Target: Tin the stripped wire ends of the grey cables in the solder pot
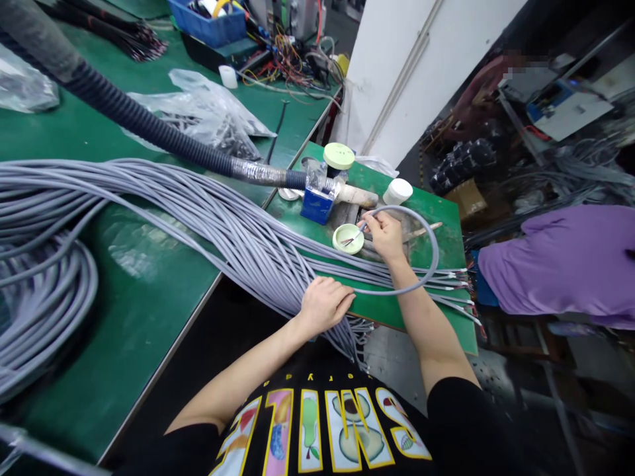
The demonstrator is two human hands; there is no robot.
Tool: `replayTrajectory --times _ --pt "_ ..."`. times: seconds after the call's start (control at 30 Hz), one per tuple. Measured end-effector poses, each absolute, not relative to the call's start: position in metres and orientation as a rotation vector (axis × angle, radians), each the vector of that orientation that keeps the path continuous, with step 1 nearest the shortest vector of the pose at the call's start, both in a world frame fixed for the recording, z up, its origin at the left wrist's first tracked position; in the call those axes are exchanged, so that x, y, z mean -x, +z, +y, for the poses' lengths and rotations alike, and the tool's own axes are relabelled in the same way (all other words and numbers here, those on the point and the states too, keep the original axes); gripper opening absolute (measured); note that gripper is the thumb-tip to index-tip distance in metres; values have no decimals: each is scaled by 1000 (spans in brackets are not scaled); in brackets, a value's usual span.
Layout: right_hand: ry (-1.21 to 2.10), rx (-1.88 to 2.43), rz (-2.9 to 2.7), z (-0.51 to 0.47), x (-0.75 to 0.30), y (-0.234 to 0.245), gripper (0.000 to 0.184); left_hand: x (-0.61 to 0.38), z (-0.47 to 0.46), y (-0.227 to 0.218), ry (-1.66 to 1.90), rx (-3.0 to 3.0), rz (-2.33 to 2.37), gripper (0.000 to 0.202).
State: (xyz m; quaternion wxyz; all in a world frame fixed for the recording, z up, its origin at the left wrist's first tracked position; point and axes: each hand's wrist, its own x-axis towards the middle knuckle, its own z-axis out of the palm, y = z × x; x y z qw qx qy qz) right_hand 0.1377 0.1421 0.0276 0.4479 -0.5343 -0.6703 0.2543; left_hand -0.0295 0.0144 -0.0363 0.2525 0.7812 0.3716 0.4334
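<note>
My right hand [381,233] pinches a grey cable [435,248] close to its end. The cable's bared thin wires [348,242] reach into a shallow pale-green dish [342,248], whose contents are hard to make out. From there the cable loops round to the right over my forearm and back to my left hand [325,304]. That hand is closed over the cable, on top of a thick bundle of grey cables [248,231]. Several cable ends with stripped, coloured wires [469,284] lie along the bench's right edge.
A ribbed black hose [173,135] ends in a pipe above a blue block [316,206]. A lidded jar [338,156] and a white cup [397,192] stand behind. Plastic bags [203,109] and coiled cables [64,297] lie left. A person in purple [560,264] is at right.
</note>
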Motion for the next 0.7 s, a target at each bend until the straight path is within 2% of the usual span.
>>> replayTrajectory --times 0.2,0.7 --pt "581 1351 -1715 145 -136 25 22 28 14 -36 1210 -2376 1120 16" --pt "440 1348 -1756 135 -137 39 21 27 14 -31 1225 -2413 1148 15"
